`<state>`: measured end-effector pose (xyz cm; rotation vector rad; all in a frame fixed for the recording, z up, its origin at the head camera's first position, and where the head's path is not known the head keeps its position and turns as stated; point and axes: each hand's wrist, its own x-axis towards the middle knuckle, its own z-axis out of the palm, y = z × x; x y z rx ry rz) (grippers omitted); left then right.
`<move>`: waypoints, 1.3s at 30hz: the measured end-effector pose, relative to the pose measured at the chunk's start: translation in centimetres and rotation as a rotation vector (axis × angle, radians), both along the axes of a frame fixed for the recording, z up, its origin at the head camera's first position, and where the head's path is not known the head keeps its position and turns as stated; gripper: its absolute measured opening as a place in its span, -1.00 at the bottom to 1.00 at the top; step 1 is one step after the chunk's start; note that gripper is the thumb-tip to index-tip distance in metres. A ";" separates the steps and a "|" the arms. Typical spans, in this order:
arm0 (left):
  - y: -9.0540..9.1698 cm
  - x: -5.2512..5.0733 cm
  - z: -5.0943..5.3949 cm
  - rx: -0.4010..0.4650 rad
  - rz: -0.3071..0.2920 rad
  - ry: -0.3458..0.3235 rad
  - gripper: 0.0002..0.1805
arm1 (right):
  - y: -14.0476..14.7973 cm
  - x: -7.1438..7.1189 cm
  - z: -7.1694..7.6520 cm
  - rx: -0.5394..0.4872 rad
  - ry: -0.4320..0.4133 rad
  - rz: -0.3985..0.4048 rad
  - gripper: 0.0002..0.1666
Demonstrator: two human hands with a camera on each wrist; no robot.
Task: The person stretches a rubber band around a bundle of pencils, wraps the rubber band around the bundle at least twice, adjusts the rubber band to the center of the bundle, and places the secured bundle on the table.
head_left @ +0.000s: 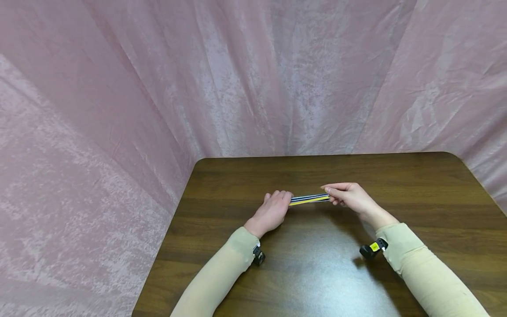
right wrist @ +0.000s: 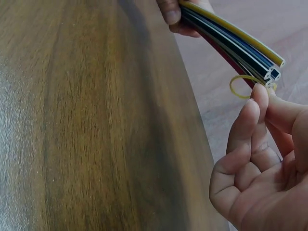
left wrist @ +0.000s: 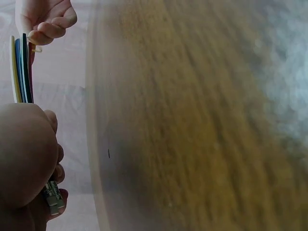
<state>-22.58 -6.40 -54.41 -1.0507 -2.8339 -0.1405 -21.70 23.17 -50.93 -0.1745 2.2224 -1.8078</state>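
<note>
My left hand (head_left: 272, 212) grips a bundle of slim, slightly curved sticks (head_left: 309, 199), held above the table. Yellow, blue, dark green and red ones with pale stripes show in the right wrist view; their exact kind is unclear. At the bundle's free end, my right hand (head_left: 351, 198) pinches a thin yellow rubber band (right wrist: 238, 86) between thumb and forefinger. The loop hangs beside the stick ends, and whether it goes round any of them is hidden. Below the left fist, a greyish patterned end (left wrist: 54, 198) of the bundle sticks out.
A brown wood-grain table (head_left: 222, 185) with rounded far corners lies under both hands. Behind it and to the left hangs a pink crushed-velvet curtain (head_left: 245, 79). Each sleeve carries a small black wrist camera (head_left: 370, 251).
</note>
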 end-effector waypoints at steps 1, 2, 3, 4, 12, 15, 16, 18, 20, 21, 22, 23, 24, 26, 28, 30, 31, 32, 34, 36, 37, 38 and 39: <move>0.0 0.0 0.0 -0.001 -0.003 -0.002 -0.77 | 0.0 0.0 0.0 -0.001 0.003 0.007 -0.47; 0.0 0.0 0.0 -0.002 -0.004 -0.004 -0.77 | 0.0 0.0 0.0 0.002 0.012 0.013 -0.47; 0.0 0.0 -0.1 -0.003 -0.005 -0.006 -0.78 | 0.0 0.0 0.0 0.008 0.021 0.017 -0.48; -0.1 0.0 -0.1 -0.004 -0.007 -0.006 -0.78 | 0.0 0.0 0.0 0.014 0.031 0.017 -0.49; -0.1 0.0 0.1 0.001 -0.024 -0.013 -0.79 | -0.5 0.4 0.4 0.079 0.104 -0.023 -0.52; -0.1 0.0 0.1 -0.002 -0.024 -0.003 -0.78 | -0.5 0.4 0.6 0.095 0.103 -0.030 -0.51; -0.1 0.0 0.2 -0.002 -0.024 0.002 -0.78 | -0.5 0.4 0.6 0.096 0.101 -0.029 -0.52; -0.1 0.0 0.2 -0.005 -0.026 0.011 -0.79 | -0.4 0.4 0.6 0.093 0.100 -0.022 -0.52; 0.0 0.0 0.1 -0.007 -0.026 0.018 -0.79 | -0.3 0.3 0.6 0.082 0.093 -0.013 -0.52; 0.0 0.0 0.1 -0.009 -0.026 0.021 -0.79 | -0.3 0.2 0.5 0.073 0.090 -0.006 -0.52; 0.0 0.0 0.2 -0.011 -0.026 0.022 -0.79 | -0.2 0.2 0.4 0.064 0.084 0.001 -0.52; 0.0 0.0 0.2 -0.013 -0.026 0.022 -0.79 | -0.2 0.1 0.4 0.055 0.079 0.009 -0.52; 0.0 0.1 0.2 -0.015 -0.026 0.021 -0.79 | -0.1 0.1 0.4 0.051 0.076 0.019 -0.52; -0.1 0.1 0.3 -0.016 -0.026 0.020 -0.79 | -0.1 0.1 0.4 0.036 0.072 0.034 -0.52; 0.0 0.1 0.3 -0.019 -0.024 0.018 -0.79 | -0.1 0.1 0.5 0.029 0.075 0.046 -0.52; 0.0 0.2 0.4 -0.026 -0.022 0.021 -0.78 | 0.0 0.2 0.6 0.028 0.084 0.053 -0.53; 0.0 0.2 0.4 -0.031 -0.018 0.023 -0.78 | 0.0 0.2 0.6 0.026 0.084 0.050 -0.53; 0.0 0.2 0.3 -0.035 -0.015 0.025 -0.78 | 0.0 0.2 0.7 0.029 0.086 0.047 -0.53; 0.0 0.2 0.3 -0.044 -0.008 0.028 -0.77 | 0.0 0.2 0.7 0.041 0.095 0.043 -0.53; 0.1 0.3 0.4 -0.052 0.001 0.030 -0.77 | -0.1 0.2 0.9 0.058 0.101 0.037 -0.53; 0.2 0.3 0.5 -0.056 0.006 0.030 -0.77 | -0.1 0.3 0.9 0.064 0.106 0.038 -0.53; 0.3 0.3 0.5 -0.060 0.012 0.031 -0.77 | -0.1 0.3 0.8 0.072 0.112 0.041 -0.54; 0.3 0.3 0.5 -0.066 0.020 0.031 -0.76 | -0.1 0.3 0.8 0.077 0.118 0.043 -0.54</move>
